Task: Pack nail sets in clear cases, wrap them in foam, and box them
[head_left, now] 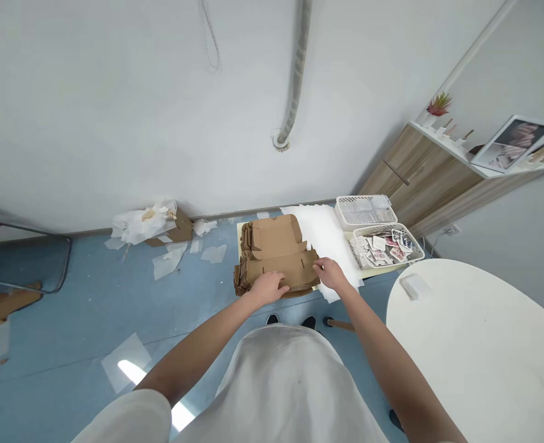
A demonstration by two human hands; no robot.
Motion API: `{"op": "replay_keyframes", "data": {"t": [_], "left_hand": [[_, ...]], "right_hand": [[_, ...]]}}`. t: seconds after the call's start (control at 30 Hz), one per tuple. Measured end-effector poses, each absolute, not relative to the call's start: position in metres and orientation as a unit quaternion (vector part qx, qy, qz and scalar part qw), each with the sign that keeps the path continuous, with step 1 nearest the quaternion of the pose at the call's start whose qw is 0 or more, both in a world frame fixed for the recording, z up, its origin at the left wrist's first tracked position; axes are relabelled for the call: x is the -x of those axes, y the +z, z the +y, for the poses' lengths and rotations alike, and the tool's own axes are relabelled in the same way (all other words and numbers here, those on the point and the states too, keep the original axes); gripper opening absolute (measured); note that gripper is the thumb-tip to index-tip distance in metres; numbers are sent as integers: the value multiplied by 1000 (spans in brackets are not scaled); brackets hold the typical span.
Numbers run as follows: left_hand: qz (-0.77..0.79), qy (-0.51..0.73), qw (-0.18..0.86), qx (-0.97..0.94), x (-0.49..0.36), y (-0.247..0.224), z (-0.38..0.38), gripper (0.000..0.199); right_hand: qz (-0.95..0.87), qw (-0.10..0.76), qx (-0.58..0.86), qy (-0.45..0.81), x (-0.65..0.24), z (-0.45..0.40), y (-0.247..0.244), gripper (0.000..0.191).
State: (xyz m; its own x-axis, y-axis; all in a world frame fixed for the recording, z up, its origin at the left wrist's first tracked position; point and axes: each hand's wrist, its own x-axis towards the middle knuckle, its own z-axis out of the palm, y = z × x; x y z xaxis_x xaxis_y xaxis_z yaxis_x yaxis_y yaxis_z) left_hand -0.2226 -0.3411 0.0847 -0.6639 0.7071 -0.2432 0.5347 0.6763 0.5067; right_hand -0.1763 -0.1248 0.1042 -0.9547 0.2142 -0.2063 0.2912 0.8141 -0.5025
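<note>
A stack of flattened brown cardboard boxes [279, 237] lies in front of me near the wall, with slots and side flaps showing on the top one. My left hand [268, 287] rests on the near edge of the top box, its thumb apart from the fingers. At the right end of the same box, my right hand [328, 272] pinches a flap between thumb and fingers. White sheets [330, 234] are spread just right of the stack.
Two white baskets stand at the right, one with clear packets [365, 210], one with printed cards [385, 247]. A round white table [475, 344] is at the lower right, a wooden cabinet [429, 178] behind. Scrap paper [145, 221] and a metal frame [66, 264] are left.
</note>
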Motion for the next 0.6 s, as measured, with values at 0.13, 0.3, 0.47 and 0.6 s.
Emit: {"op": "replay_keyframes", "data": {"t": [0.13, 0.3, 0.47, 0.6], "left_hand": [[869, 209, 191, -406, 228, 82, -343, 27], [847, 199, 183, -458, 239, 89, -346, 30], [859, 105, 173, -470, 246, 93, -342, 30], [864, 73, 167, -469, 243, 95, -336, 20]], "right_hand": [[949, 54, -139, -280, 186, -129, 122, 23], [945, 24, -140, -294, 188, -134, 136, 25], [972, -48, -148, -177, 174, -142, 138, 33], [982, -28, -66, -176, 162, -165, 134, 22]]}}
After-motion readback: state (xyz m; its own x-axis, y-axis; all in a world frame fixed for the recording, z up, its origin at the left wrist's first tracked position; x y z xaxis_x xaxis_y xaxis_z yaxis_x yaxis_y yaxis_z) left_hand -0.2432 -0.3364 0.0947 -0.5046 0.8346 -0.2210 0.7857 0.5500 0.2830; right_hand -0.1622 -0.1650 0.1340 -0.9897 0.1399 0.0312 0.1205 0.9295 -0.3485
